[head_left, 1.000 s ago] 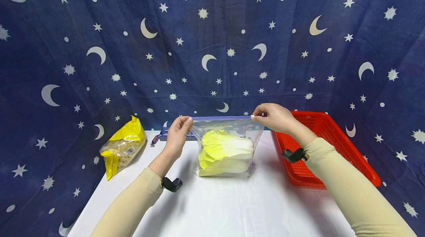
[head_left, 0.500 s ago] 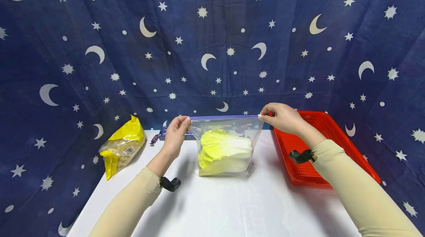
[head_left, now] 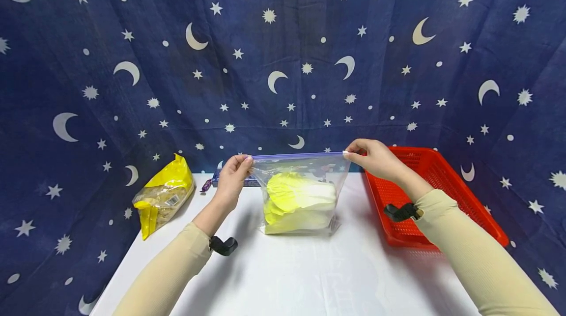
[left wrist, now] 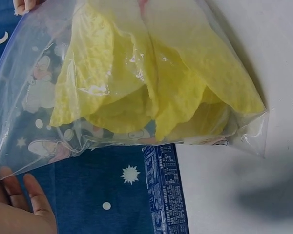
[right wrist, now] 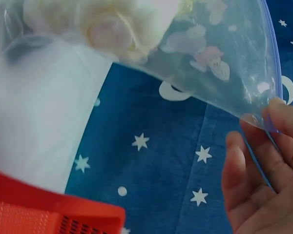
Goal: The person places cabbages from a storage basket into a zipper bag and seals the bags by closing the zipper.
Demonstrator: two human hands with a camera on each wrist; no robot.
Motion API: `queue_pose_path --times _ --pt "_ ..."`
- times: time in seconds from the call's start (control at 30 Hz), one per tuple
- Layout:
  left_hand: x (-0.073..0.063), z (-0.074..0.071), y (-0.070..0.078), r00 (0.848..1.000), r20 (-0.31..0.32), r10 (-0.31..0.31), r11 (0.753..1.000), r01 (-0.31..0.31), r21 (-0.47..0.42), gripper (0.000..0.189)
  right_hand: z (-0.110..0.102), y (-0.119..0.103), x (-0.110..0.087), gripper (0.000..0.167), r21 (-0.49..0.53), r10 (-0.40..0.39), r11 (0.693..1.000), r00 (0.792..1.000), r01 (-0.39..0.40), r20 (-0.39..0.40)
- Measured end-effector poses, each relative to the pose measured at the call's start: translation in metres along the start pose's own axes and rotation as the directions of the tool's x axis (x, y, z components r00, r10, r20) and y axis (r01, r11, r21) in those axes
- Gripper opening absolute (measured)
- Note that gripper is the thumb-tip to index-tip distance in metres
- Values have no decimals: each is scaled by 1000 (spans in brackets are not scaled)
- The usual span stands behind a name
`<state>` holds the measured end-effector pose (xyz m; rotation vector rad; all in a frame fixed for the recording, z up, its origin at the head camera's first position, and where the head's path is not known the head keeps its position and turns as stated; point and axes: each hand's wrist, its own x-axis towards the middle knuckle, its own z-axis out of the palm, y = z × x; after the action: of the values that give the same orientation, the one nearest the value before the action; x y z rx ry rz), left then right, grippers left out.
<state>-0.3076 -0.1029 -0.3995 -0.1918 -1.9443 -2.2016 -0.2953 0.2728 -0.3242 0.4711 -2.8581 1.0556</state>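
Observation:
A clear zip bag (head_left: 318, 166) with a purple zip edge stands upright on the table, stretched between both hands. Inside it lie yellow and white napa cabbage leaves (head_left: 300, 198), their yellow ends toward the left. My left hand (head_left: 234, 178) pinches the bag's top left corner between thumb and fingers. At the top right corner, my right hand (head_left: 373, 158) pinches the zip edge beside a small white slider (head_left: 345, 154). The right wrist view shows the fingertips (right wrist: 278, 109) on that corner. Faint printed figures show on the bag's clear film.
A red perforated basket (head_left: 384, 225) stands at the right under my right forearm. On the left sits a yellow and clear food packet (head_left: 165, 195). Behind the bag are a blue box (head_left: 249, 182) and a small purple wrapped item (head_left: 206, 186). A starry curtain (head_left: 283, 36) backs the white table (head_left: 283, 276).
From one second to half a second ago, my right hand shifted right along the zip edge with the slider. Since then both hands have stayed almost still, pinching the bag.

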Motion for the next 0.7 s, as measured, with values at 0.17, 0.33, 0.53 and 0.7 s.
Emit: queue_pose_path --times 0.17,0.33,0.53,0.7 --pt "3 -2 4 1000 -25 -15 1000 15 9 19 8 3 3 36 220 78 973 997 -77 7" --pt "8 -4 10 999 -29 -39 999 40 31 22 17 3 9 39 431 117 897 993 -100 -14" --pt "19 -5 15 999 -23 -49 996 50 71 24 21 1 16 39 521 155 847 986 -103 -58" --pt "30 -7 20 1000 -19 -17 998 18 66 26 26 -3 24 39 554 154 830 982 -67 -112"
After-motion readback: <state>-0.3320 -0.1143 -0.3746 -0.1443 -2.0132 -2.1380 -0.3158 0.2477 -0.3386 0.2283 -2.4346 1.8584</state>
